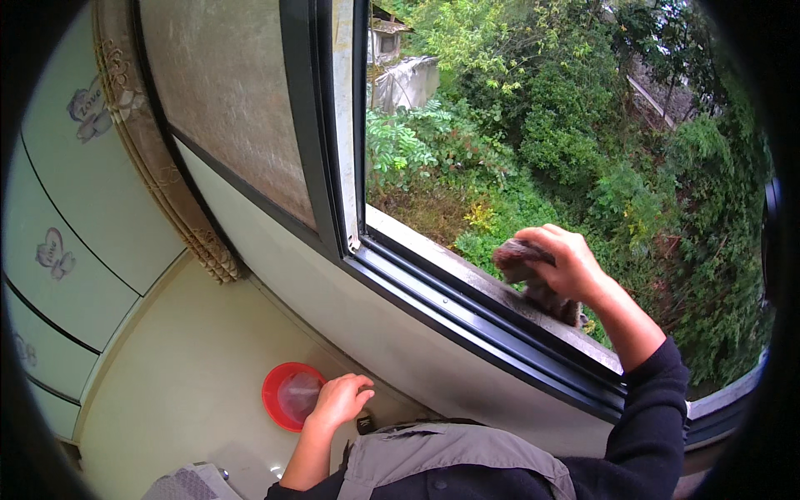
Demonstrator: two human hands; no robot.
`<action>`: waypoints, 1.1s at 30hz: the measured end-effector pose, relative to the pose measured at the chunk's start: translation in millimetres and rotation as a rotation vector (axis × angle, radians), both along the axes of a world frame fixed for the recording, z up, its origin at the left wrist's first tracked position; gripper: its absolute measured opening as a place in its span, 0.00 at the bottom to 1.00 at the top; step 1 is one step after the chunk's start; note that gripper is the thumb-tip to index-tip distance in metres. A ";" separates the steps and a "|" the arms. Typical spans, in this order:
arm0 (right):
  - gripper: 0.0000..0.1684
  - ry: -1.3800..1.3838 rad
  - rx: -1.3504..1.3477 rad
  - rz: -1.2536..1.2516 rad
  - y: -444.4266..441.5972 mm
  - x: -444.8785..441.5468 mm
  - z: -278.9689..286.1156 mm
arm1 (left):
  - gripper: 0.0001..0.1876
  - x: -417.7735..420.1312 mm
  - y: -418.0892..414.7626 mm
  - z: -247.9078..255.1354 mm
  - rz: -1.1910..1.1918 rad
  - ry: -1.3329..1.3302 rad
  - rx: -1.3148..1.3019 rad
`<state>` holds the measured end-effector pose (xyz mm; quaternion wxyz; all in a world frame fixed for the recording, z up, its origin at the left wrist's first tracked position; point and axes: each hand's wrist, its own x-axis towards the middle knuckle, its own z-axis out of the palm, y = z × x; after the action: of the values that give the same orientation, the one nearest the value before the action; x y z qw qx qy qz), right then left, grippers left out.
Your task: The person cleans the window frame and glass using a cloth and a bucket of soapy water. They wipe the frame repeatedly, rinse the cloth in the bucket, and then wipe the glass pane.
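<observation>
My right hand (pixel 565 262) reaches out over the outer window ledge (pixel 478 275) and grips a dark, wet-looking cloth (pixel 525 259). The cloth is bunched in my fingers, and its lower part hangs down to the concrete ledge. Below on the left, my left hand (pixel 342 400) is held in the air with its fingers apart and nothing in them. In the picture it overlaps the right rim of a red plastic basin (pixel 272 400) on the floor. Cloudy water seems to fill the basin.
Between me and the ledge runs the dark metal window track (pixel 450 306). A sliding window panel (pixel 231 94) stands at the left, beside a brown curtain (pixel 206 250). White cabinet doors (pixel 81 206) line the far left. A grey patterned fabric (pixel 190 484) shows at the bottom. Outside grow dense shrubs (pixel 562 125).
</observation>
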<state>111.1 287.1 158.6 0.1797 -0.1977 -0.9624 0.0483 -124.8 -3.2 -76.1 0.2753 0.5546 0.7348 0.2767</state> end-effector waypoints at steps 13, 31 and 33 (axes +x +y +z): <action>0.24 -0.457 0.248 0.209 -55.3 -66.8 -18.8 | 0.13 -9.6 -13.4 -14.5 -0.011 0.013 -0.058; 0.10 -0.628 0.063 -0.021 -82.2 55.5 4.0 | 0.14 3.3 10.6 -4.9 -0.153 0.016 -0.127; 0.09 -0.658 0.076 -0.062 -87.8 80.3 6.5 | 0.14 9.0 19.6 0.7 -0.181 0.019 -0.155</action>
<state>191.4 199.4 165.1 -0.1321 -0.2248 -0.9636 -0.0595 -115.8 16.4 -75.4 0.3341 0.5985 0.7035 0.1876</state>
